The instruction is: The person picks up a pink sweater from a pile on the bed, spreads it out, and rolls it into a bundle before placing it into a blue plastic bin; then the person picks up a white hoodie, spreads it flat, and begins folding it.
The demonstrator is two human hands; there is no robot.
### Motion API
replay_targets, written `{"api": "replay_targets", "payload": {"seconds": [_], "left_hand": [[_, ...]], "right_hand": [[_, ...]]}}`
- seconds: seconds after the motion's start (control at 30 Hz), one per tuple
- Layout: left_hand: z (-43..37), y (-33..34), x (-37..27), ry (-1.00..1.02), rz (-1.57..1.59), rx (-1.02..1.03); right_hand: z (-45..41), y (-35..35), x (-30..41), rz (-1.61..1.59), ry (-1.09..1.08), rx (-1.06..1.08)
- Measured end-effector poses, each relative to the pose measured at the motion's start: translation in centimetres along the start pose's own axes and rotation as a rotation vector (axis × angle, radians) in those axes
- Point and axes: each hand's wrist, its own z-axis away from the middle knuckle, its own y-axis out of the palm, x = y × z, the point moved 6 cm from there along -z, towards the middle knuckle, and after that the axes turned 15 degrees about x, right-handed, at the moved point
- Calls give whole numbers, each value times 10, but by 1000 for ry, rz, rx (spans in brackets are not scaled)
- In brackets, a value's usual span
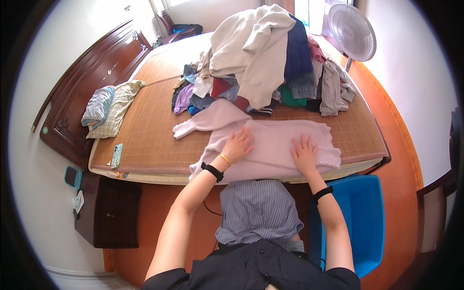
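A pale pink knitted sweater (272,136) lies spread at the front edge of the bed, partly hanging over it. One of its sleeves stretches out to the left, towards the headboard. My left hand (238,146) rests flat on the sweater's middle, fingers apart. Further right, my right hand (304,153) presses palm down near the scalloped, beaded end of the knit, its fingers also spread. Neither hand grips the fabric. Just behind the sweater rises a heap of clothes, topped by a cream sweatshirt (250,54).
A woven mat (156,119) covers the bed. To its left are a folded pillow (119,108) and a phone (116,156). A blue plastic tub (366,224) stands on the floor by my right arm. Beyond the bed is a fan (351,32); a dark nightstand (116,214) stands at left.
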Motion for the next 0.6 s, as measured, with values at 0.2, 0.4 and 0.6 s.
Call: {"api": "replay_targets", "payload": {"seconds": [0.2,0.4,0.6], "left_hand": [[-2,19,5,-58,-22,105],[6,27,17,-89,3,210],[48,16,43,-225,14,343]], "right_hand": [[15,6,-19,66,23,25],[14,7,-15,132,25,4],[14,5,-17,146,31,-8]]}}
